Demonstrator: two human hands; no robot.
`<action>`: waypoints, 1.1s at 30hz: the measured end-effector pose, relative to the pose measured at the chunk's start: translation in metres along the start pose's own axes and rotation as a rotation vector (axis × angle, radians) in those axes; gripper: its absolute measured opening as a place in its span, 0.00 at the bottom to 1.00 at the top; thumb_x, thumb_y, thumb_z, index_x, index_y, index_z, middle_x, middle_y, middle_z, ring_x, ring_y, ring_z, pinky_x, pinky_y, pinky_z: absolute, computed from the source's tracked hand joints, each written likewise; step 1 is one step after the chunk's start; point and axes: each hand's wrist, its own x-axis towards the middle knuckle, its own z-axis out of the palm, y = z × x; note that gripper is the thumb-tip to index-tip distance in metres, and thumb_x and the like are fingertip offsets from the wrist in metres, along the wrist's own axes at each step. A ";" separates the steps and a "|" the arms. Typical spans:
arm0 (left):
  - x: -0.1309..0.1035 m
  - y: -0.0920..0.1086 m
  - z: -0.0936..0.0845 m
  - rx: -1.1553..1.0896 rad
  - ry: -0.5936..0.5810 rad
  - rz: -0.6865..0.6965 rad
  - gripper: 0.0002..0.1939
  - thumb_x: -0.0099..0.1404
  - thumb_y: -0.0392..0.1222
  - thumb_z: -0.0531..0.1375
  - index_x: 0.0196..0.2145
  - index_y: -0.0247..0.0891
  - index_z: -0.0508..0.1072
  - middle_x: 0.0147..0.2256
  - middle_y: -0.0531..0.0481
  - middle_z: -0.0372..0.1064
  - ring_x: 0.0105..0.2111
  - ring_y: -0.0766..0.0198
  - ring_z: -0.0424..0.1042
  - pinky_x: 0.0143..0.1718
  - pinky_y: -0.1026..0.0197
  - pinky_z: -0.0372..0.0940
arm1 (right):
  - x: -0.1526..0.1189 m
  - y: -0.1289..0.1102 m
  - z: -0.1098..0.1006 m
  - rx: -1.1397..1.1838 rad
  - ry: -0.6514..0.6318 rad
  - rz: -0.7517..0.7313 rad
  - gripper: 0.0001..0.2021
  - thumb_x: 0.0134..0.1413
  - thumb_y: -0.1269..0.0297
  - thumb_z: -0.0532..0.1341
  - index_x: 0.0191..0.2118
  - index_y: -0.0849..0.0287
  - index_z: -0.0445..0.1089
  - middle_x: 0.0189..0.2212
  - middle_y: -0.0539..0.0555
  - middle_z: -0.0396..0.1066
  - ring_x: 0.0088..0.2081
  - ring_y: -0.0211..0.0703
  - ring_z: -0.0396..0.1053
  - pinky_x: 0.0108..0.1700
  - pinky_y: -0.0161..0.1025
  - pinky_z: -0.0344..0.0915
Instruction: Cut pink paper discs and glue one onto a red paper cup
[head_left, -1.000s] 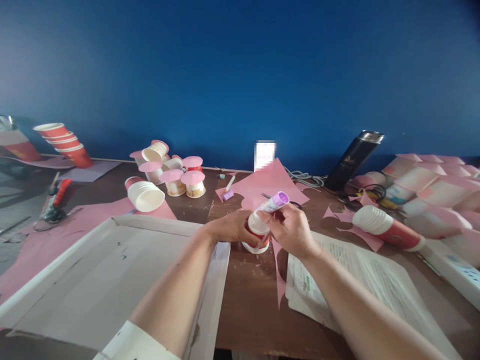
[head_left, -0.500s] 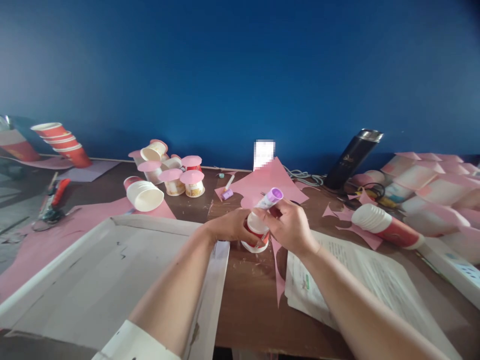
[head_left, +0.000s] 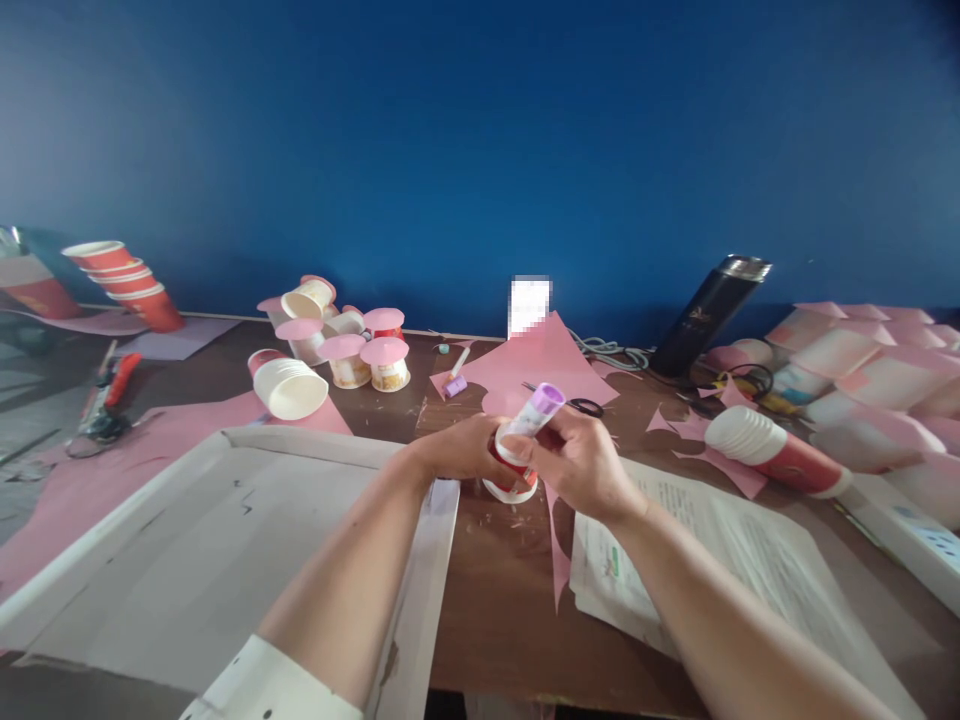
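Note:
My left hand (head_left: 472, 450) is closed around a red-and-white paper cup (head_left: 516, 490), which stands upside down on the brown table. In my right hand (head_left: 585, 465) is a glue stick (head_left: 540, 408) with a purple end, tilted over the cup's upturned base; its lower tip is hidden by my fingers. Just behind my right hand lie scissors (head_left: 585, 407), partly covered. Beyond both hands is a sheet of pink paper (head_left: 517, 365), with the glue stick's purple cap (head_left: 454, 386) near its left edge.
Cups topped with pink discs (head_left: 386, 365) stand at back left, a stack of cups (head_left: 780, 455) lies at right. A white box lid (head_left: 187, 560) fills the left front. Printed sheets (head_left: 712, 550), a black flask (head_left: 709, 315) and a power strip (head_left: 911, 540) are on the right.
My right hand and the glue stick have shifted slightly down and left over the cup base. More of the scissors shows behind. My left hand stays on the cup.

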 end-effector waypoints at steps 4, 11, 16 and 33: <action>-0.001 0.000 0.000 0.029 -0.002 -0.010 0.17 0.48 0.44 0.67 0.36 0.37 0.73 0.33 0.51 0.73 0.34 0.61 0.70 0.33 0.62 0.63 | 0.002 0.002 0.004 -0.138 0.017 -0.028 0.15 0.51 0.49 0.61 0.30 0.57 0.70 0.24 0.50 0.68 0.26 0.38 0.64 0.28 0.34 0.58; 0.000 -0.001 0.000 0.048 0.020 -0.014 0.17 0.47 0.44 0.68 0.35 0.36 0.73 0.33 0.51 0.73 0.33 0.61 0.71 0.32 0.62 0.63 | 0.002 0.004 0.007 -0.061 0.027 -0.028 0.16 0.54 0.48 0.59 0.31 0.58 0.69 0.22 0.49 0.67 0.23 0.36 0.62 0.26 0.34 0.57; 0.000 0.000 0.000 0.045 0.020 -0.008 0.17 0.47 0.44 0.68 0.36 0.37 0.74 0.35 0.50 0.73 0.37 0.59 0.71 0.36 0.61 0.63 | 0.006 0.003 0.011 -0.223 0.157 -0.068 0.17 0.51 0.48 0.61 0.27 0.57 0.66 0.23 0.50 0.67 0.24 0.37 0.61 0.27 0.35 0.55; -0.001 0.003 0.000 -0.003 0.003 0.004 0.19 0.47 0.44 0.68 0.37 0.36 0.73 0.33 0.51 0.72 0.34 0.60 0.70 0.35 0.61 0.63 | 0.000 0.009 -0.004 0.158 0.084 -0.011 0.14 0.54 0.52 0.60 0.28 0.59 0.66 0.19 0.46 0.59 0.21 0.33 0.54 0.23 0.32 0.53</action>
